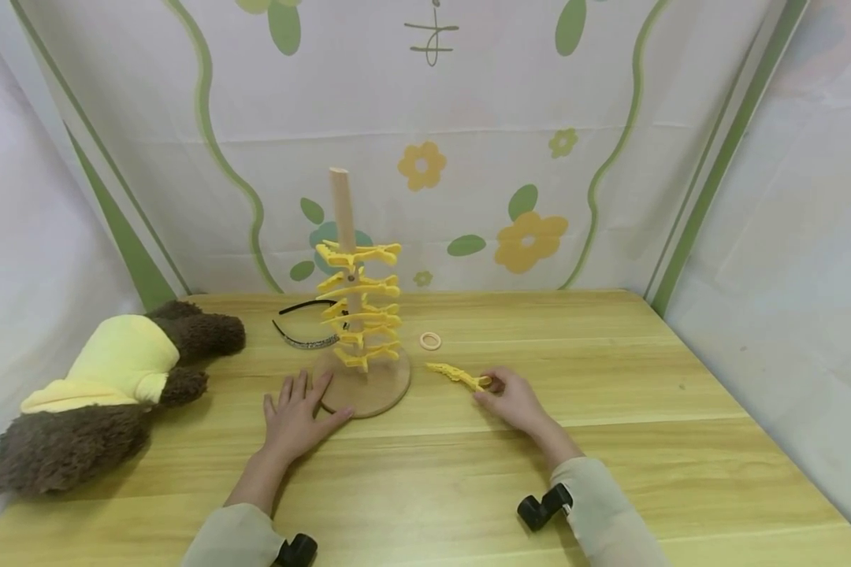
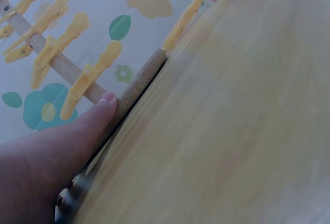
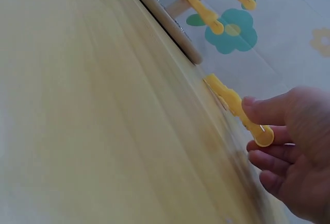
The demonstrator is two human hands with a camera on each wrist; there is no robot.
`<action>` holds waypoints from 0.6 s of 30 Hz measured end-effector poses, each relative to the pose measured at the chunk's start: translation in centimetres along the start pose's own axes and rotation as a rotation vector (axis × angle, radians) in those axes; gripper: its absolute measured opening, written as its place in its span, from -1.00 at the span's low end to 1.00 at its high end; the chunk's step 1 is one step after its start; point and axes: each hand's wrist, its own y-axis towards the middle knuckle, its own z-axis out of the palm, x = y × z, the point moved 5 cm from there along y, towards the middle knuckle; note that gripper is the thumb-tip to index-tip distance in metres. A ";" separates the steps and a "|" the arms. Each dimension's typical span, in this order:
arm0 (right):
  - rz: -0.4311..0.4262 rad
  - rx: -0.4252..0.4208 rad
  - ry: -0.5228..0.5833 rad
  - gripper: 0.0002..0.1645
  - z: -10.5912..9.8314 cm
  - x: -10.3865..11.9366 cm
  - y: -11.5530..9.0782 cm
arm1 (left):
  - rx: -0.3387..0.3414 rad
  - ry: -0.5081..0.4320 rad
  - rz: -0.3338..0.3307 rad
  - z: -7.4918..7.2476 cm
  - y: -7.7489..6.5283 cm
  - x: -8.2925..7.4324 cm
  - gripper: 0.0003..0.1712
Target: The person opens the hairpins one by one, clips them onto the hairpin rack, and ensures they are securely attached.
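A wooden stand with a round base [image 1: 369, 398] and an upright post [image 1: 342, 205] is left of centre. Several yellow hair clips [image 1: 365, 291] are stacked up the post, sticking out sideways. My left hand [image 1: 295, 417] rests at the near left edge of the base with fingers spread; its thumb lies on the rim in the left wrist view. Right of the base, my right hand [image 1: 514, 400] pinches one end of another yellow hair clip [image 3: 229, 98] between thumb and fingers. That clip's toothed end points left toward the stand, low over the table.
Behind the stand lies a dark headband [image 1: 305, 343] with a sparkly band. A small pale ring [image 1: 430, 341] is on the table right of the base. At the left lies a brown plush toy [image 1: 71, 449] in a yellow shirt. A flowered cloth backdrop [image 1: 482, 94] borders the table's back.
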 end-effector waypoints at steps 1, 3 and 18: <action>0.012 0.013 0.016 -0.59 -0.1 -0.1 0.0 | 0.001 0.005 -0.001 0.0 0.0 0.0 -0.03; 0.030 0.044 0.041 -0.57 -0.4 -0.2 0.1 | 0.002 0.010 -0.003 0.1 0.0 0.0 -0.04; -0.162 0.196 -0.075 -0.64 -4.7 0.8 0.2 | 0.000 0.017 0.000 0.0 -0.1 -0.1 -0.06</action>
